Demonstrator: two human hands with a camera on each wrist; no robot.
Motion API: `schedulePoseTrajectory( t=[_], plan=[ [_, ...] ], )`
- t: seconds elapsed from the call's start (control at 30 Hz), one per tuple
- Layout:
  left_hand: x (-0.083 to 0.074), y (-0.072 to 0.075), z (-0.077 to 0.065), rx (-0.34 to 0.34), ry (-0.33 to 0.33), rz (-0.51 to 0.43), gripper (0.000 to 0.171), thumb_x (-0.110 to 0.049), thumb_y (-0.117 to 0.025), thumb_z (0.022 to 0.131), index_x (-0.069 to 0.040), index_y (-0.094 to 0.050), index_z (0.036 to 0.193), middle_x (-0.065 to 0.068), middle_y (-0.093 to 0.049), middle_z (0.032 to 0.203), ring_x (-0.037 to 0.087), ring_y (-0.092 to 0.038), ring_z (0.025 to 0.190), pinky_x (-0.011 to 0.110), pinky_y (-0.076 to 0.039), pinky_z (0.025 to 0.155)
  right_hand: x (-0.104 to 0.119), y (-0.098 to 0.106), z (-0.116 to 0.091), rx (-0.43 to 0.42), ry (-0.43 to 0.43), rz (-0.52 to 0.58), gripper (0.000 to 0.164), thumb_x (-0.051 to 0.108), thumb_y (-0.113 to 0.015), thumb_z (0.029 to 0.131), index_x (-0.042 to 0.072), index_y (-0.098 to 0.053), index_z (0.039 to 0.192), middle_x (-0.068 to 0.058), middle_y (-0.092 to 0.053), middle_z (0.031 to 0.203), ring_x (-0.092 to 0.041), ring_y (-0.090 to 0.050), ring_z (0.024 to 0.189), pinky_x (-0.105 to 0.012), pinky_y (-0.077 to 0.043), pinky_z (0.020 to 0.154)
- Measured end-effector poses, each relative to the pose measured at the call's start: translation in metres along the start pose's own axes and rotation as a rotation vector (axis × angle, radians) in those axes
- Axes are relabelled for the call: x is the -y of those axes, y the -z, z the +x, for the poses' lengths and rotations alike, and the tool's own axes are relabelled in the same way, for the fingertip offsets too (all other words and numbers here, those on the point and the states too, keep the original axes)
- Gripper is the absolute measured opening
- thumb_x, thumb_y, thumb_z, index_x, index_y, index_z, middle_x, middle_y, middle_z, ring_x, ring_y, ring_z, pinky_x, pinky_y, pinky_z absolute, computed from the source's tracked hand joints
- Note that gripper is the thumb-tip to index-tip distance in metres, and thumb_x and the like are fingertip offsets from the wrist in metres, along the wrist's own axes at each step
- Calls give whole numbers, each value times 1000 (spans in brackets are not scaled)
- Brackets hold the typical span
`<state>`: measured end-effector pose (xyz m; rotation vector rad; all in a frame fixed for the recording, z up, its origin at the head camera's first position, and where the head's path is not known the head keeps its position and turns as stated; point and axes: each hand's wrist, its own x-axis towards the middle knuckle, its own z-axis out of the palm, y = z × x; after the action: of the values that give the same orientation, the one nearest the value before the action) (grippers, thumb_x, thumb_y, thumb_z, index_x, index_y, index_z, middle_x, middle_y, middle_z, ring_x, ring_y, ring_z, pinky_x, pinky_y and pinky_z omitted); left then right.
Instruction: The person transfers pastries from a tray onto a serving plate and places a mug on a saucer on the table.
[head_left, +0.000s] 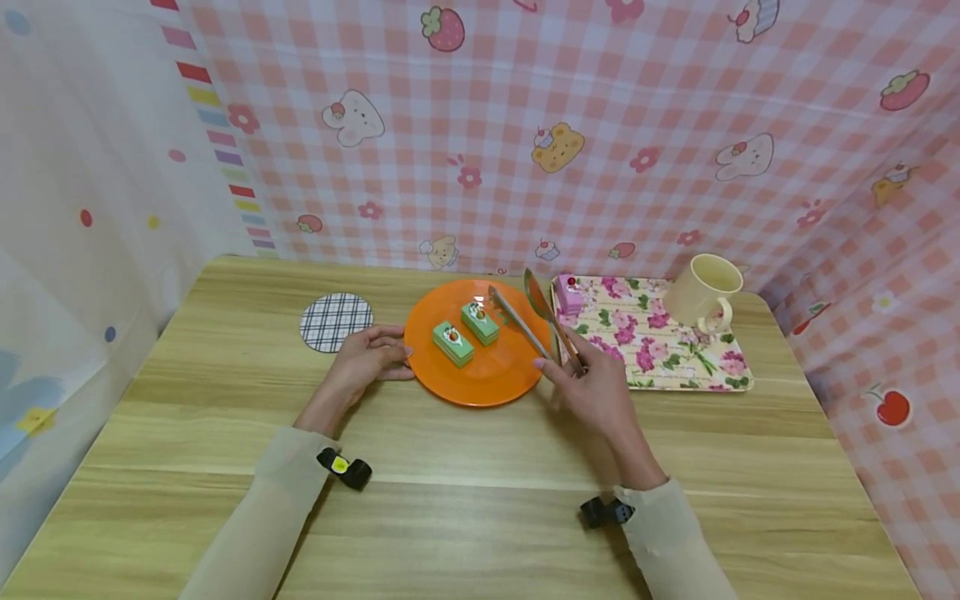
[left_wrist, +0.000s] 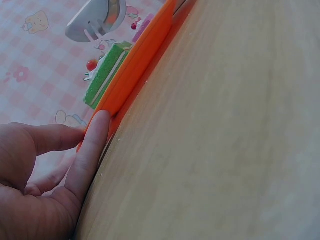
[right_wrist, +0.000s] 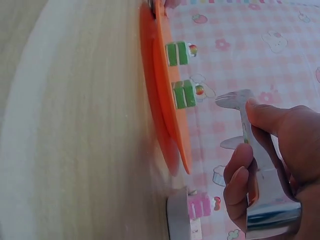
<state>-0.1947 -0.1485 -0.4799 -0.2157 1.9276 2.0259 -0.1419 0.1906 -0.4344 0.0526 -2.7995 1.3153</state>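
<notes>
Two green cake slices (head_left: pixel 453 344) with fruit on top lie on an orange plate (head_left: pixel 487 393). At the plate's left rim my left hand (head_left: pixel 365 358) pinches the edge with thumb and fingers. My right hand (head_left: pixel 600 383) grips metal serving tongs (right_wrist: pixel 272 190) near their bent end. The tongs' two tips, one fork-like and one spoon-like, spread apart above the plate's right side with nothing between them. A pink cake slice (head_left: pixel 569 296) sits on the floral tray (head_left: pixel 682 377) at its back left corner.
A cream mug (head_left: pixel 697 292) stands on the tray's back right part. Left of the plate lies a round checked coaster (head_left: pixel 337 322). Behind the wooden table (head_left: pixel 465 517) hangs a pink checked curtain (head_left: pixel 495 108).
</notes>
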Motion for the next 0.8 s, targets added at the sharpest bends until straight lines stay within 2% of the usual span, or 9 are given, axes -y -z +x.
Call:
schedulePoseTrajectory(
  t=[0.23,0.5,0.8],
  plan=[
    [0,0,0,0,-1,3,46,3,-61,98,1,-50,143,8,-63,104,16,-73,84,37,-69,80,-4,9,3,-60,-25,-24,72,51,-75,90,21,-52,151,-8,-71,78,-19,-60,56,-28,-50,51],
    [0,1,0,-1,-4,6,46,3,-60,98,1,-50,143,8,-63,104,15,-72,85,37,-69,80,-10,20,8,-102,-95,-20,75,51,-77,89,19,-51,151,-9,-69,83,-20,-60,63,-29,-53,54],
    [1,1,0,6,-9,-3,46,4,-60,98,2,-50,142,9,-62,103,16,-72,83,37,-69,80,-18,30,9,-122,-159,-32,83,57,-75,88,19,-45,155,-12,-71,89,-18,-62,62,-28,-54,56]
  ],
)
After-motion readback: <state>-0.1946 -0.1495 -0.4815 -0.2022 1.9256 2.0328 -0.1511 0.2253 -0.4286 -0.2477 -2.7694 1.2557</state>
